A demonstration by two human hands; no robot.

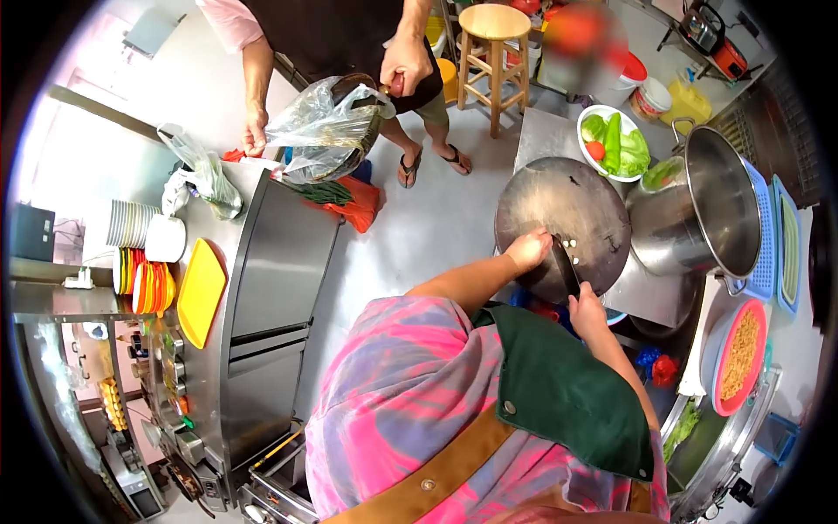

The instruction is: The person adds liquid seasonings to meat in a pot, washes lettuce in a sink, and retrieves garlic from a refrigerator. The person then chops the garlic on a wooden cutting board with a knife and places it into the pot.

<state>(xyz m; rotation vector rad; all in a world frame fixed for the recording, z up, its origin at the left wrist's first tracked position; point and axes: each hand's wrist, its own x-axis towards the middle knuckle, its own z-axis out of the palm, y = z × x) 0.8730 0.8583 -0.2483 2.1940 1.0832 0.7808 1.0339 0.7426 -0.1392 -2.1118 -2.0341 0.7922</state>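
Observation:
A round wooden chopping board [602, 205] lies ahead of me on a steel table. My right hand [589, 311] is wrapped round the handle of a kitchen knife [566, 265], whose dark blade points away from me over the board. Close to the blade's far end, my left hand [529, 251] rests at the board's left side with its fingers bent together. Whatever those fingers hold is hidden. Several small white pieces [572, 245], perhaps garlic, lie just right of the blade.
Behind the board stands a white bowl of vegetables [625, 154]; a large steel pot [685, 214] is at its right. A pink-rimmed basin [739, 358] sits nearer. Across the floor, another person [340, 44] handles a plastic bag [327, 131] by a steel counter [279, 253]. A wooden stool [494, 26] stands beyond.

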